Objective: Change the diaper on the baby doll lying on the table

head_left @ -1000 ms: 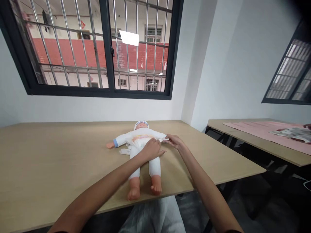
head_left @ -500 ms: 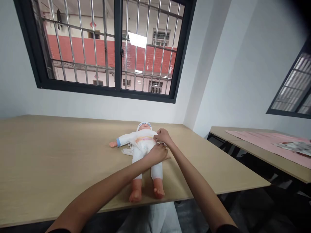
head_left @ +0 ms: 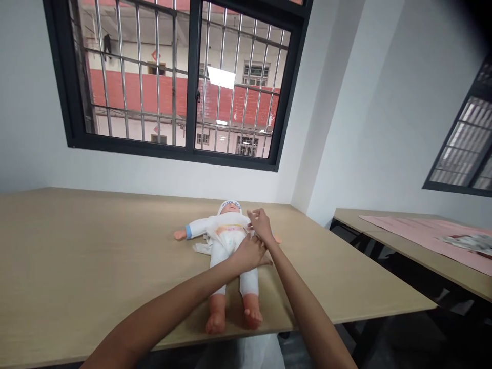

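- Doll [head_left: 229, 220]: on its back on the table [head_left: 115, 271], head toward 12 o'clock, feet toward 6 near the edge, blue cuff toward 9.
- Diaper [head_left: 229, 238]: around the doll's waist, a flap out at 8 o'clock.
- Left hand [head_left: 250, 252]: against the diaper at 4 o'clock, fingers bent; cannot tell their grip.
- Right hand [head_left: 260, 225]: by the doll's torso at 2 o'clock, fingers curled; cannot tell if they pinch anything.
- Pink cloth [head_left: 402, 237]: another table, 3 o'clock.
- Window [head_left: 192, 105]: beyond, toward 11.
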A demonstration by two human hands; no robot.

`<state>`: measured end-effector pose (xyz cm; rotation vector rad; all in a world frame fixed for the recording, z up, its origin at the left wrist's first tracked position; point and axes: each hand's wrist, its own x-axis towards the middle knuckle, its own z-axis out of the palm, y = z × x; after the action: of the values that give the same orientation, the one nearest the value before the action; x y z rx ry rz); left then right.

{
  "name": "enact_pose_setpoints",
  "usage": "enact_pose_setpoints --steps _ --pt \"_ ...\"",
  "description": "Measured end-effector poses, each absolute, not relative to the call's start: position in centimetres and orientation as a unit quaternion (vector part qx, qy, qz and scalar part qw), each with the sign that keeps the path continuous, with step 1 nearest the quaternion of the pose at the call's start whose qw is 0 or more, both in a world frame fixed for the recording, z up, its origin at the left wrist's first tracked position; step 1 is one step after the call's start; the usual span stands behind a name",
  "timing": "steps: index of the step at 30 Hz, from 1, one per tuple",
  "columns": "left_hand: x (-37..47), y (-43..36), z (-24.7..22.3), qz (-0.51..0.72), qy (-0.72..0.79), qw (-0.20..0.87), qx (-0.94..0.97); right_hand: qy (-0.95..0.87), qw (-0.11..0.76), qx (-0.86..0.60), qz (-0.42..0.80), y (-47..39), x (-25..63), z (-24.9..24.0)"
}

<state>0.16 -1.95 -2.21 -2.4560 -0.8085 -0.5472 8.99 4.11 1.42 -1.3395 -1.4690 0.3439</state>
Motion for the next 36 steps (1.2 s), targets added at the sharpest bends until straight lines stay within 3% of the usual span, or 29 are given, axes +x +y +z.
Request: enact_pose_setpoints --steps 3,11,22,36 --pt "-0.3 -2.8 -1.5 -0.198 -0.306 0.248 -0.898 -0.527 0.616 -0.569 0.142 5.2 11.2 -1.2" --pt "-0.7 -4.1 -0.2 -0.200 -0.440 0.237 -0.843 -0.512 0.578 -0.635 0.026 5.0 14.1 -6.3" --pt "-1.8 -2.6 -0.9 -0.229 -0.431 0.251 -0.836 -0.575 0.493 -0.654 -0.006 4.8 13.5 -6.3" --pt "-2.0 -3.0 -1.0 -0.241 -0.405 0.274 -0.838 -0.602 0.455 -0.656 -0.018 4.3 13.4 -6.0"
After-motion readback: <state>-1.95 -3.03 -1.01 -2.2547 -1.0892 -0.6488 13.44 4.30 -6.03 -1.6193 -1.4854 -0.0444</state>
